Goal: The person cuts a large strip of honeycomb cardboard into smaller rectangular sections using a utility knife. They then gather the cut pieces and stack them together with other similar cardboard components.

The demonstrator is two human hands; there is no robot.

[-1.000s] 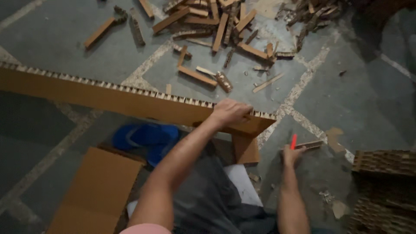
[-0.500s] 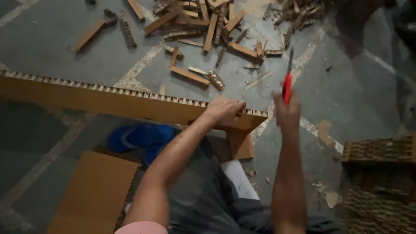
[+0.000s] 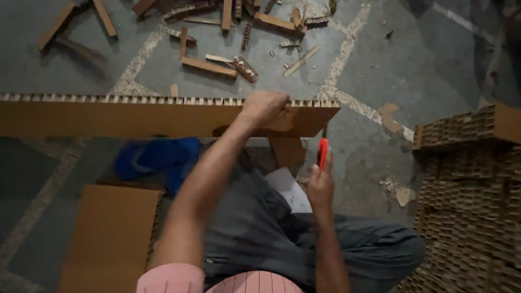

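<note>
left hand (image 3: 264, 107): kept clamped over honeycomb cardboard strip (image 3: 135, 115)
right hand (image 3: 320, 187): fist closed round red utility knife (image 3: 323, 153), now lowered back to the strip's end

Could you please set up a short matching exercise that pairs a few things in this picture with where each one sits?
1. long brown honeycomb cardboard strip
2. red-handled utility knife
3. blue slipper
4. stack of honeycomb cardboard blocks

a. held in the right hand
b. at the far right
c. under the left hand
d. on the floor below the strip

Pairs: 1-c, 2-a, 3-d, 4-b
</note>
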